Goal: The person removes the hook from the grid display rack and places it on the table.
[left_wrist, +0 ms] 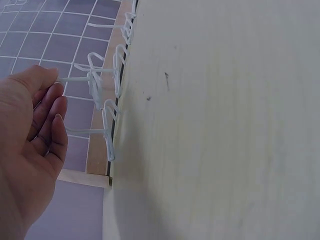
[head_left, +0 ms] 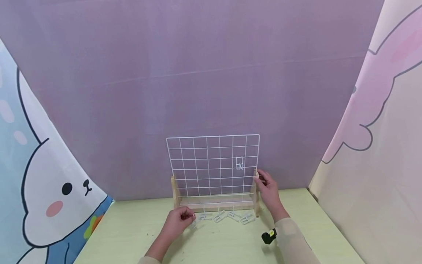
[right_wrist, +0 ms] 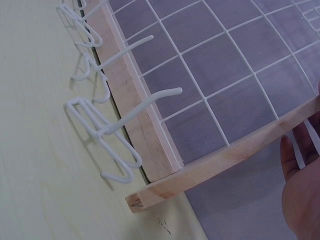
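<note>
Down at the near edge of the rack, the left hand (head_left: 178, 220) pinches the leftmost white wire hook (left_wrist: 92, 85) between thumb and fingertips, fingers curled around its stem, as the left wrist view shows. That hook lies at the left end of a row of hooks (head_left: 224, 217) strung along the pale green surface (head_left: 132, 234), just in front of the wooden base (head_left: 214, 205). The row runs left to right, parallel to the base; each hook's long stem points toward the grid, its bent end toward the person. The right hand (head_left: 268, 190) rests on the right wooden upright (head_left: 256, 194) of the white wire grid (head_left: 212, 165), fingers mostly straight against it, gripping nothing firmly that I can tell. One hook (head_left: 239, 164) already hangs on the grid's right side, above the row and nearer the right hand.
</note>
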Motion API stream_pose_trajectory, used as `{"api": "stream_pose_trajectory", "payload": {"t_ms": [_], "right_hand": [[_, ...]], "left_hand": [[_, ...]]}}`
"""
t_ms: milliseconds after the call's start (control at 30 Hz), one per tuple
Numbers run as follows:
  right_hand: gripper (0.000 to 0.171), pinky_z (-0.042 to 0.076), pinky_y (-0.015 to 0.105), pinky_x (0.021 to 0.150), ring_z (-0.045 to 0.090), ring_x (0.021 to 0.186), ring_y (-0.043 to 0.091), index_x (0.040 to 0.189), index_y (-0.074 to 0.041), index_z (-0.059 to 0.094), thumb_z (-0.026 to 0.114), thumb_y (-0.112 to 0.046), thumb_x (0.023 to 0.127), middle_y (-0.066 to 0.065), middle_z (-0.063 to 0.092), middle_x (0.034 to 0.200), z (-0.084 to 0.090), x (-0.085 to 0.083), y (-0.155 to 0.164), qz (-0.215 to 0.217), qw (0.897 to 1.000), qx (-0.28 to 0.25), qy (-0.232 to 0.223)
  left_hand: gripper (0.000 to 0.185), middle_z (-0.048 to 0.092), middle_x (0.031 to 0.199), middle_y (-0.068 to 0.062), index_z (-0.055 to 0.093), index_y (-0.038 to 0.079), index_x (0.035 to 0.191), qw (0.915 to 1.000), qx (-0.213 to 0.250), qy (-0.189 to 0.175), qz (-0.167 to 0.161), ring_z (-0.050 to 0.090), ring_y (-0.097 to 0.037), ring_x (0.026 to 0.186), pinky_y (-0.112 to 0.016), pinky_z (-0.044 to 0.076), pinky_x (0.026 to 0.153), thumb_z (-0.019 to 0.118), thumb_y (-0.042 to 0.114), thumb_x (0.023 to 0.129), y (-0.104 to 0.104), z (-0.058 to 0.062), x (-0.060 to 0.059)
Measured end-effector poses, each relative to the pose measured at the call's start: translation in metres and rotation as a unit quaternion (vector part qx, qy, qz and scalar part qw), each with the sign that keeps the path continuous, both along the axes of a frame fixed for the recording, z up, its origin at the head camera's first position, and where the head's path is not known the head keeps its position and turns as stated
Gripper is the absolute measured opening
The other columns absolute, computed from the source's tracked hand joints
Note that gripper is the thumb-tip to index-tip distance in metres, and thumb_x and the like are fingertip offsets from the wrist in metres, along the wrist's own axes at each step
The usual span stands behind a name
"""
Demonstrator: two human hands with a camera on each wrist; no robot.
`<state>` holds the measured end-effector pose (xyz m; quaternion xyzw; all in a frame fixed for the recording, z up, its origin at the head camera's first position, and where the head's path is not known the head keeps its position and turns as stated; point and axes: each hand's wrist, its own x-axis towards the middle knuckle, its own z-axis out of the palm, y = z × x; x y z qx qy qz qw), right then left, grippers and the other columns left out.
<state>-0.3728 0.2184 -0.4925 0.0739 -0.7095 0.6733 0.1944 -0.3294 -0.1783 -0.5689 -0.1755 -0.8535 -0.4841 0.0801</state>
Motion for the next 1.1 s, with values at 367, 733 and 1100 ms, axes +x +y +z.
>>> {"api": "stream_pose_trajectory", "payload": {"t_ms": [367, 733, 1100], "right_hand": [[0.039, 0.057, 0.015, 0.088, 0.064, 0.106, 0.006, 0.147, 0.005, 0.064, 0.069, -0.002, 0.109, 0.030, 0.062, 0.141, -0.006, -0.005, 0.001, -0.002, 1.000, -0.006, 0.012], [0.037, 0.058, 0.016, 0.085, 0.065, 0.102, 0.004, 0.142, 0.009, 0.066, 0.070, 0.001, 0.107, 0.032, 0.065, 0.135, -0.003, -0.001, -0.001, -0.015, 0.999, 0.012, 0.048], [0.036, 0.058, 0.015, 0.085, 0.065, 0.101, 0.004, 0.142, 0.009, 0.066, 0.070, 0.001, 0.107, 0.033, 0.065, 0.135, -0.004, -0.001, 0.000, -0.015, 0.999, 0.012, 0.049]], "left_hand": [[0.012, 0.070, 0.084, 0.008, 0.077, 0.015, 0.092, 0.9997, -0.025, -0.002, -0.006, 0.062, -0.008, 0.075, -0.023, 0.057, 0.067, 0.084, 0.007, 0.098, -0.004, -0.005, -0.002], [0.012, 0.071, 0.083, 0.009, 0.077, 0.017, 0.092, 0.9995, -0.026, -0.011, -0.013, 0.063, -0.009, 0.075, -0.024, 0.057, 0.067, 0.084, 0.010, 0.099, -0.007, -0.012, -0.005], [0.012, 0.070, 0.083, 0.008, 0.077, 0.017, 0.092, 0.9991, -0.033, -0.026, -0.005, 0.062, -0.010, 0.075, -0.024, 0.055, 0.066, 0.085, 0.012, 0.098, -0.008, -0.015, -0.007]]}}
